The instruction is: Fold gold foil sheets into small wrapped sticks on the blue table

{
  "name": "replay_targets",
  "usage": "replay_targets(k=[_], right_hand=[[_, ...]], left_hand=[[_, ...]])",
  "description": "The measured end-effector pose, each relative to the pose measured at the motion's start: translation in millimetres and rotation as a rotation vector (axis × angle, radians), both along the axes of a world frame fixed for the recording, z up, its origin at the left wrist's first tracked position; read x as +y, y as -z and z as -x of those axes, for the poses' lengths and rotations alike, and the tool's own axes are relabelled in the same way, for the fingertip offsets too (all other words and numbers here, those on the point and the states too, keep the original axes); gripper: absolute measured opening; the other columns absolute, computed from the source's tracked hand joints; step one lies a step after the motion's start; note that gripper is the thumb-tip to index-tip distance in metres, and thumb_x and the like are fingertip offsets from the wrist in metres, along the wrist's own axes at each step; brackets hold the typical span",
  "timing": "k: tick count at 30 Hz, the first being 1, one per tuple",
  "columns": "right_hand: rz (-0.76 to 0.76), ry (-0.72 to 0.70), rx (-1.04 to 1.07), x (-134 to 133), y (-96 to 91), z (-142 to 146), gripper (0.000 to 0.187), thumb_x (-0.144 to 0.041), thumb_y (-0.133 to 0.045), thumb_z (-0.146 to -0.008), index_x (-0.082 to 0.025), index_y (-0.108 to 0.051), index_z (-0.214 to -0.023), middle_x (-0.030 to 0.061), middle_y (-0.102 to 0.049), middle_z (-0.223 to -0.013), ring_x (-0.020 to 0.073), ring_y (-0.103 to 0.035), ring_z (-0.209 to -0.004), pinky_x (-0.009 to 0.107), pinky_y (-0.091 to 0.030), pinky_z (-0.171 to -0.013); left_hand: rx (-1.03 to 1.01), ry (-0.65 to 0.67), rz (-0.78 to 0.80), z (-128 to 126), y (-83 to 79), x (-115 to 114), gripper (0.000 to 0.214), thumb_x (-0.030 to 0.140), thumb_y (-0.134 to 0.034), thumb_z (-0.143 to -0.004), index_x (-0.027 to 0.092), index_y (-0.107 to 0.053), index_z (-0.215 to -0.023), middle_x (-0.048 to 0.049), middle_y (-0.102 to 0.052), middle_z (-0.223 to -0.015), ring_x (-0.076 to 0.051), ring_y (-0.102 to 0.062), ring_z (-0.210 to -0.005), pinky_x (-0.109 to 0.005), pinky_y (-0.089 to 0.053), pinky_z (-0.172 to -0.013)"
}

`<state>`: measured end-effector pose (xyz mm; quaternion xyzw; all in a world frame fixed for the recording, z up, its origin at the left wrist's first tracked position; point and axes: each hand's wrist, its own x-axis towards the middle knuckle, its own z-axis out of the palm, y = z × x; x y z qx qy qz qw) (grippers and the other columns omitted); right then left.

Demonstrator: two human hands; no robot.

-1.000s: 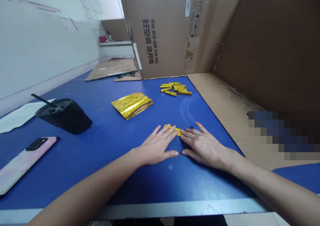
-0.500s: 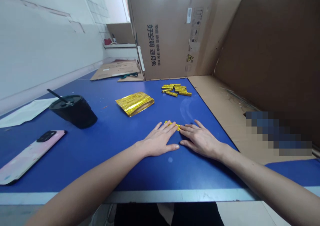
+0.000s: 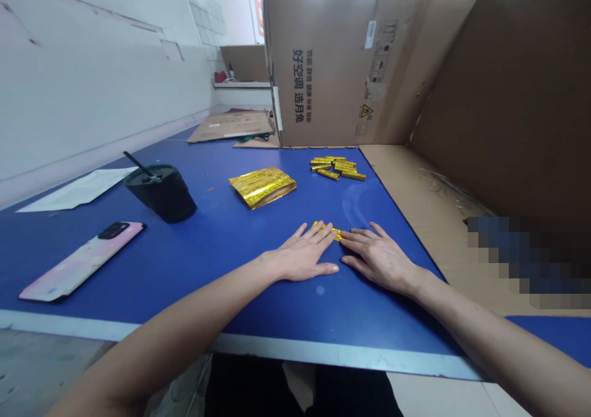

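Gold strip [image 3: 338, 235]: lying on the blue table [image 3: 277, 309], mostly hidden under fingers; flat or rolled, cannot tell; centre of this clock, 12 pointing away from the body
Left hand [image 3: 307, 257]: laid over the strip from 7 o'clock, fingers straight and slightly spread; gripping nothing visible
Right hand [image 3: 382, 258]: angled in from 4 o'clock, fingers extended, tips at the strip's nearer end; pressure, cannot tell
Likely slip: skewing or uneven creasing, if pressed harder at one end
Gold rolls [image 3: 339, 167]: heaped at 12 o'clock; liable to scatter if bumped
Gold packet [image 3: 263, 188]: at 10 o'clock; could slide if brushed
Black cup [image 3: 164, 195]: between 9 and 10; could spill if struck in a wide sweep
Edges: pale rim [image 3: 332, 353] at 6; cardboard [image 3: 447, 238] at 3, near the right hand
Room: widest towards 9, short of cup and phone [image 3: 83, 264]; tighter towards 3
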<state>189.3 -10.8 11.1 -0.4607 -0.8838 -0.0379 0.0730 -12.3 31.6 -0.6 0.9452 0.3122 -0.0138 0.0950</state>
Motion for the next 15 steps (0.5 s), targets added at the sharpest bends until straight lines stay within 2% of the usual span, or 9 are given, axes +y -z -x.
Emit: replay_targets(k=[15], right_hand=[[-0.005, -0.001, -0.008, 3.5, 5.4, -3.9, 0.041, -0.037, -0.039, -0.086, -0.018, -0.050, -0.121, 0.0070, -0.050, -0.128, 0.0270, -0.046, -0.113, 0.054, -0.028, -0.096]], left_hand=[[-0.036, -0.030, -0.031, -0.1, 4.8, -1.4, 0.078, 0.068, -0.017, -0.079, 0.019, -0.007, -0.139, -0.0060, -0.006, -0.146, -0.022, -0.001, -0.133, -0.045, -0.004, -0.105]])
